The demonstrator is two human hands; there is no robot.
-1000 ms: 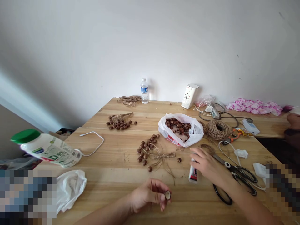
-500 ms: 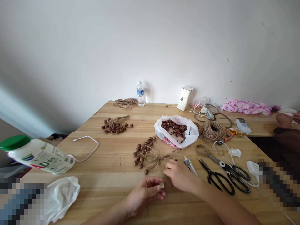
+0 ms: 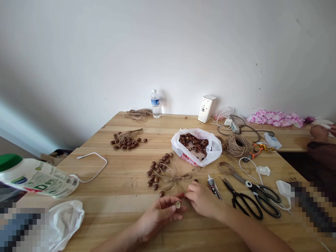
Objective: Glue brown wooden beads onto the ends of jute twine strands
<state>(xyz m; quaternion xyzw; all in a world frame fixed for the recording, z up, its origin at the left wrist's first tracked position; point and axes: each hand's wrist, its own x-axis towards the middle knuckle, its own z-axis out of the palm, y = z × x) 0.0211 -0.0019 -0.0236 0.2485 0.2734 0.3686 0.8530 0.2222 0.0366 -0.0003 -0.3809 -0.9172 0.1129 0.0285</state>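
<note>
Between the thumb and fingers of my left hand [image 3: 160,215] is a nut shell [image 3: 178,204], its pale hollow side facing up. My right hand [image 3: 201,197] is closed beside it, its fingertips pinched near the loose twine ends; what they grip is too small to make out. Just beyond both hands lies a twine bundle [image 3: 181,177] with a looped handle and several brown shells [image 3: 157,168] on its strands. A glue tube [image 3: 214,187] rests right of my right hand.
A white bag of shells [image 3: 216,152], a twine coil [image 3: 237,146] and black scissors [image 3: 245,203] lie beyond and to the right. At left are a green-capped bottle [image 3: 49,176] and a second shell bunch [image 3: 128,141]. Another person's hand [image 3: 319,132] shows at far right.
My right hand has moved slightly down and closer to my left hand, uncovering more of the glue tube. The view has shifted a little. The shell stays in my left hand.
</note>
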